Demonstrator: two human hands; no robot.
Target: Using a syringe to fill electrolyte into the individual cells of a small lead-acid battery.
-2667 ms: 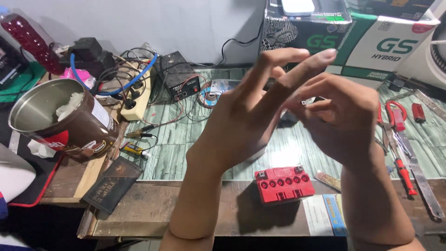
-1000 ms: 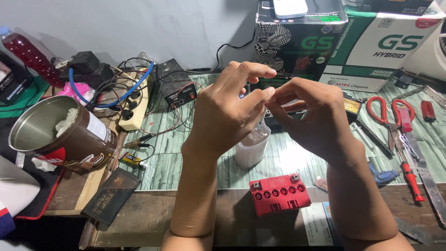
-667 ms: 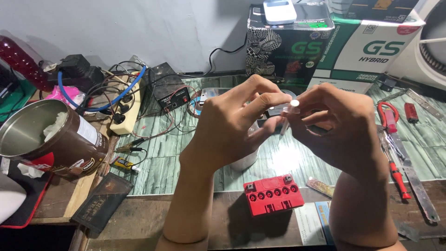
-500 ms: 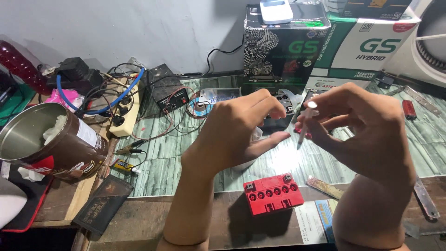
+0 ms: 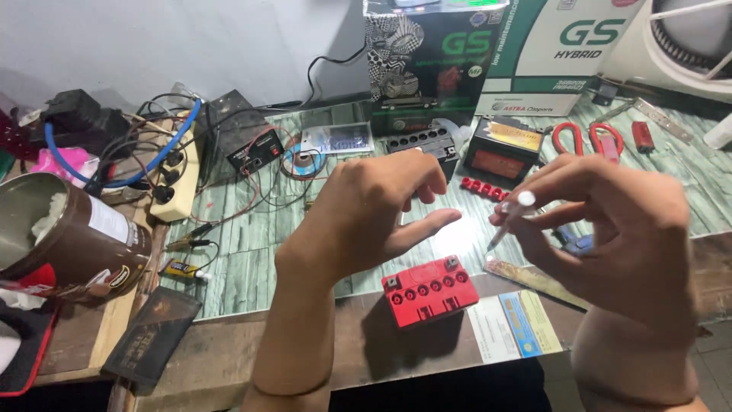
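My right hand (image 5: pixel 610 229) is raised above the workbench and pinches a thin white stick-like piece (image 5: pixel 512 215) between thumb and fingers. My left hand (image 5: pixel 374 214) hovers just left of it, fingers loosely curled and apart, holding nothing. Below both hands a small red battery (image 5: pixel 429 290) with a row of several round holes on top sits near the front edge of the bench. A strip of red caps (image 5: pixel 482 187) lies further back.
Two black batteries (image 5: pixel 507 149) sit by green and white boxes (image 5: pixel 435 61) at the back. Red-handled scissors (image 5: pixel 583 139) lie right. A charger unit (image 5: pixel 244 145), tangled wires, a power strip (image 5: pixel 177 177) and a brown tin (image 5: pixel 65 233) stand left. A metal ruler (image 5: pixel 534 281) lies right of the red battery.
My hands have drawn apart; the left one let go of the small piece and opened, while the right one keeps the white stick. The camera view shifted slightly.
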